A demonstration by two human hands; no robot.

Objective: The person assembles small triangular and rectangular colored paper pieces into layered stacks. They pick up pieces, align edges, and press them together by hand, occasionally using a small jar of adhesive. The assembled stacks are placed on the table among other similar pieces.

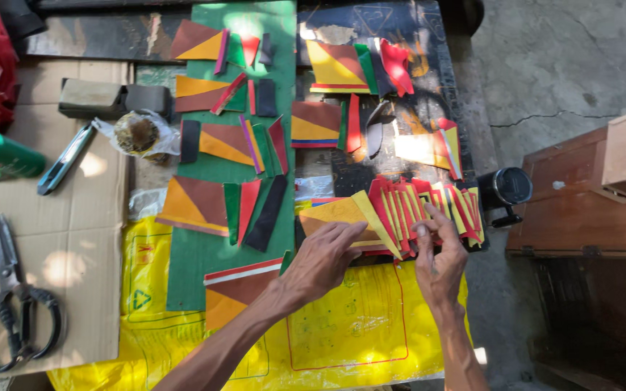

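The left hand (324,257) is lying flat, fingers spread narrow, pressing on a yellow-and-brown paper piece (335,215) at about 6 o'clock of the table (414,43). It is gripping nothing. The right hand (437,257) is sitting just beside it at 3 o'clock, fingers (436,217) raised and touching the lower edge of a fan of red-and-yellow strips (429,203); whether it is pinching a strip cannot be told. The paper piece and the fan are touching, the piece's yellow point overlapping the fan's left end.

Both are resting at the near edge of the table, above a yellow plastic sheet (356,326). At 9 o'clock of the hands, a green board (197,261) is carrying several cut paper pieces in brown, orange, red, green and black. More such pieces are lying at 12 o'clock on the dark table top.

Well apart at 9 o'clock, scissors (12,304) are lying on cardboard (88,261), with a utility knife (65,159) at 10 o'clock and a green bottle (1,156) beyond it. A black cup (507,188) is standing near the fan at 2 o'clock, next to a wooden box (588,210).
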